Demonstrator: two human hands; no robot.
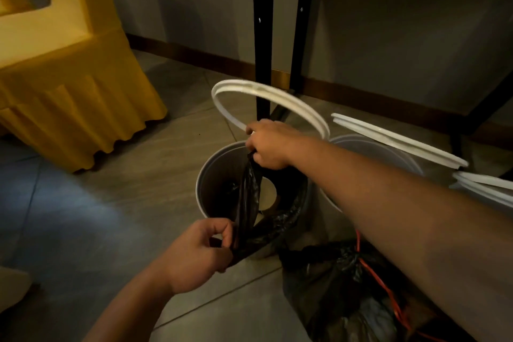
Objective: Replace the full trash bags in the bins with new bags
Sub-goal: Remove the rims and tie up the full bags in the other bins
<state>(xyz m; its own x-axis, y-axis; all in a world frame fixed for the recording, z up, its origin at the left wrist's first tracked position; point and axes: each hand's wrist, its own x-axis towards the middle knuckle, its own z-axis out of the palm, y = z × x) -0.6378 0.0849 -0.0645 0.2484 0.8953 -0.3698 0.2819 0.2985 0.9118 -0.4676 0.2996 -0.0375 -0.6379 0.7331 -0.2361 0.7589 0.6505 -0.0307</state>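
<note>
While the right hand (268,146) grips both the white ring (277,97) and the far edge of the black bag (249,191), the left hand (197,254) pinches the near edge between thumb and curled fingers. Both hands are closed on plastic; neither is free.

Position of parts:
- The bag hangs in the bin (200,189), with its two edges lifted above the rim and drawn toward each other.
- The ring is off the bin, held tilted above the far rim.
- A pale round item lies low in the bin. Whether it sits inside the bag cannot be told.

Done, as judged from the layout:
- One tied bag (333,280), filled, rests on the floor (83,216) just beside the bin, with an orange cord (388,291) across it.
- The second bin (369,147) shows a pale interior with no dark liner, and loose rings (397,141) lie across and beside it.

Left to do:
- The bag in hand is probably the full one being gathered for removal, though a fresh liner being spread cannot be ruled out.
- Either way, this bin needs a liner secured under the ring.
- The second bin appears to need a liner and ring as well.
</note>
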